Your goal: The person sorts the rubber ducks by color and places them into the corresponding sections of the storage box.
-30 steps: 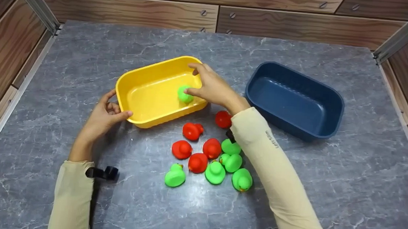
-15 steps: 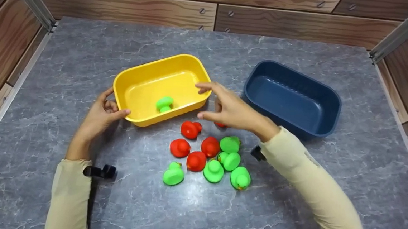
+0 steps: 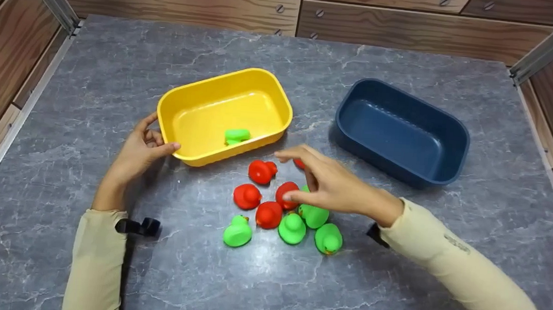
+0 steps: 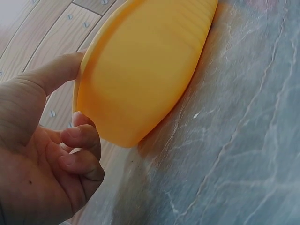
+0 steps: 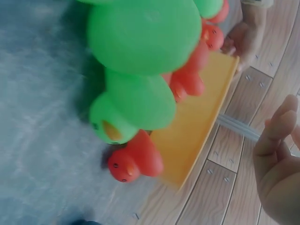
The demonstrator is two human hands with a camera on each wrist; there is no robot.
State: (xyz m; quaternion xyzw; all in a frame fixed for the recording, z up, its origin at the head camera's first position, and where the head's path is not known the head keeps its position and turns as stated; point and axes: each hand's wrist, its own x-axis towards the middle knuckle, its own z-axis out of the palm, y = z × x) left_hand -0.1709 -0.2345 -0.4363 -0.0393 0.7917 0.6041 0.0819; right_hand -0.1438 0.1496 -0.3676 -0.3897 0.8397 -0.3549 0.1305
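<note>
Broadly, a grey marbled tabletop [image 3: 199, 286] is lying beneath everything. On it, an oblong yellow plastic-looking tub [image 3: 217, 92] is sitting left of an oblong navy plastic-looking tub [image 3: 397, 102]. The left hand [image 3: 135, 157] is gripping the yellow tub's left end with thumb and finger. The right hand [image 3: 333, 182], loosely spread and holding nothing, is hovering over glossy red toy ducks [image 3: 269, 215] and bright green toy ducks [image 3: 292, 229] (it is partly hiding some). One lone green duck [image 3: 237, 135] is lying inside the yellow tub. Because the ducks are crowding together, closing fingers could be knocking neighbours astray; a hard left-hand pull might be tilting the tub.
</note>
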